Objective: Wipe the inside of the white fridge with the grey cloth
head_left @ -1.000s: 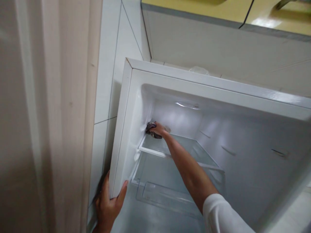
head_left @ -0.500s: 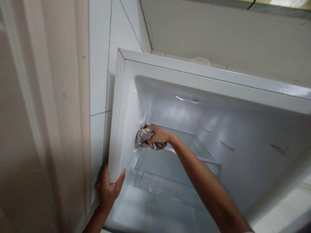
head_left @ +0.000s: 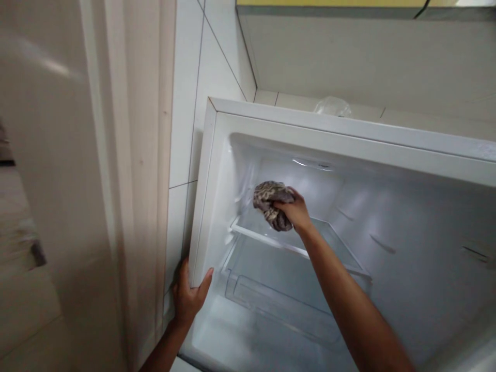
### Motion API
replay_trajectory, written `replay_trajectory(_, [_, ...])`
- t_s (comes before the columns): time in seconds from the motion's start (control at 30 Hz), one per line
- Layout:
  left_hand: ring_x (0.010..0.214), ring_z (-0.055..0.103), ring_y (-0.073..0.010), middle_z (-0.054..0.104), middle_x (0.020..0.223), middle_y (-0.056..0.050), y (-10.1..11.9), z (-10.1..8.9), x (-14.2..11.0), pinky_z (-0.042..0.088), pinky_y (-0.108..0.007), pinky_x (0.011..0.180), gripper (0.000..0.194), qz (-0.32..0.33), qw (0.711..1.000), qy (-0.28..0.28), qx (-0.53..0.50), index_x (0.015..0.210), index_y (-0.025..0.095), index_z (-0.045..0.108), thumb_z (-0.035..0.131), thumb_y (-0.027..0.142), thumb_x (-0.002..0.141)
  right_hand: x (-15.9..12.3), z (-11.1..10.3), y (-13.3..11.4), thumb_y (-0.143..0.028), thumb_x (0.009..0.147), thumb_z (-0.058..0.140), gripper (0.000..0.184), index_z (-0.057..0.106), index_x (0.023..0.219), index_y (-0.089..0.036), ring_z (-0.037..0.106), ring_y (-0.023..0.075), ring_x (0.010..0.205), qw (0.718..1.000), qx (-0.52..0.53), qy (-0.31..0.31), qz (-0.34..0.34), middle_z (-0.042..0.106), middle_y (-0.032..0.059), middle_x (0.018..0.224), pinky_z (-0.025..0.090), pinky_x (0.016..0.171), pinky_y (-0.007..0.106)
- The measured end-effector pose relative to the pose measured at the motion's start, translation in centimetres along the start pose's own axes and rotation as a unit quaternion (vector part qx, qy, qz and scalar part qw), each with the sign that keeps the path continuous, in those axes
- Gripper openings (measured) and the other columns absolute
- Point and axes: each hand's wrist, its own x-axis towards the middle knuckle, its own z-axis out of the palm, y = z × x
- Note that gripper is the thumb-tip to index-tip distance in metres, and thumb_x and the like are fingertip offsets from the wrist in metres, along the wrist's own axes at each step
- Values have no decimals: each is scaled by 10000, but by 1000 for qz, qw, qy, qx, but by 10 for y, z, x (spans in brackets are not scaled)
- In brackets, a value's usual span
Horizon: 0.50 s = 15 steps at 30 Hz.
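Observation:
Inside the open refrigerator (head_left: 203, 206), my right hand (head_left: 296, 209) grips a bunched brown-and-cream patterned cloth (head_left: 271, 199). The cloth is in front of the back wall, above the upper glass shelf (head_left: 329, 237), apart from the left wall. My left hand (head_left: 189, 299) holds the refrigerator's left front edge, thumb on the front face and fingers round the outer side, partly hidden. Below the upper shelf is a clear plastic drawer (head_left: 271, 305).
A pale wooden door frame (head_left: 143, 155) stands close on the left, with white wall tiles (head_left: 184, 93) beside it. Clear plastic wrap (head_left: 333, 106) lies on top of the refrigerator. A cabinet (head_left: 349, 51) with a yellow edge hangs above.
My right hand has drawn the cloth away from the left inner wall, to the right and up. My left hand keeps its hold on the edge. The whole view has shifted.

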Motion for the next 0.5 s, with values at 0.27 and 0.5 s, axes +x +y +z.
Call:
replay_trajectory(0.27, [871,787,-310,761,1014,-222,1,-1,1,667,-385,727,587,55,998,11,-6,1284,68,569,681,495,897,63,21,56,-397,586,733,490,574,1015,-222,562,223,961,973,-8,232,-8,611,4,992,451,966,402])
replay_trajectory(0.5, [843,792,-324,762,1002,-247,0,0,2,669,-381,692,604,85,996,18,6,1313,43,543,668,475,911,129,76,66,-370,588,715,475,547,1004,-215,571,172,878,945,185,258,81,590,-46,896,470,868,317])
